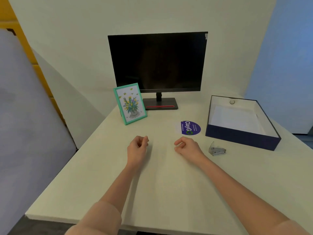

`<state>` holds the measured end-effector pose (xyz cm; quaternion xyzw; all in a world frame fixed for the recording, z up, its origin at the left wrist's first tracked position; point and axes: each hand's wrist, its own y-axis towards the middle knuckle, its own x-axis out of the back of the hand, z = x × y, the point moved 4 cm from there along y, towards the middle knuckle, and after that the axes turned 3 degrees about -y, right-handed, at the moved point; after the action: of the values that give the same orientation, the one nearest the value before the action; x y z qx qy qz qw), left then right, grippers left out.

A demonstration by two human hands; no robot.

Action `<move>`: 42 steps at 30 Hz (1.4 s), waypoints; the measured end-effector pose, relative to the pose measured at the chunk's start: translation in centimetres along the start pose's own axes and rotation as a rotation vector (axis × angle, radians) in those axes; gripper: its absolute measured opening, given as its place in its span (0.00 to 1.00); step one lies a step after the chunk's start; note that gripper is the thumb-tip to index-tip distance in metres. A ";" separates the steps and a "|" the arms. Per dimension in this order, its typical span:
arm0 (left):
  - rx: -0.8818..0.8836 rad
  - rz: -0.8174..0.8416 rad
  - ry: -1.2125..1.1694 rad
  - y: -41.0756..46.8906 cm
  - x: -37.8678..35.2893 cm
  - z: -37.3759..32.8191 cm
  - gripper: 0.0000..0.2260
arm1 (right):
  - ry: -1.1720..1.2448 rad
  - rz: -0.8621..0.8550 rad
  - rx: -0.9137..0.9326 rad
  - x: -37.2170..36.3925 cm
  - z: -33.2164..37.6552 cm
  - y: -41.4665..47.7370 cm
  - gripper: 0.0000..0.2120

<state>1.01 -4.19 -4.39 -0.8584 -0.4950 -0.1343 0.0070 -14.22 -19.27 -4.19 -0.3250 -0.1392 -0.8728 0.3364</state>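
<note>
My left hand point(138, 146) and my right hand point(187, 146) rest on the white table point(94, 175) side by side, a small gap between them. The fingers of both are loosely curled and hold nothing. A green picture frame point(130, 103) with a flower drawing stands upright beyond my left hand. To the right of my right hand lies a small clear and metal clip-like piece point(216, 150). An open dark-blue box point(240, 122) with a white lining and white paper inside sits at the right.
A black monitor point(157, 61), screen off, stands at the back centre on its base point(160, 103). A round purple sticker point(188, 128) lies flat on the table ahead of my right hand. White wall behind; the table's front edge is near my elbows.
</note>
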 end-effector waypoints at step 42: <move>-0.042 0.185 0.470 1.9 -0.9 -0.3 0.06 | -0.117 0.327 0.120 -2.9 3.5 1.6 0.05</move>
<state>2.11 -5.90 -4.08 -0.8451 -0.3964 -0.3392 0.1164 -9.83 -17.36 -3.41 -0.3729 -0.1556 -0.7762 0.4840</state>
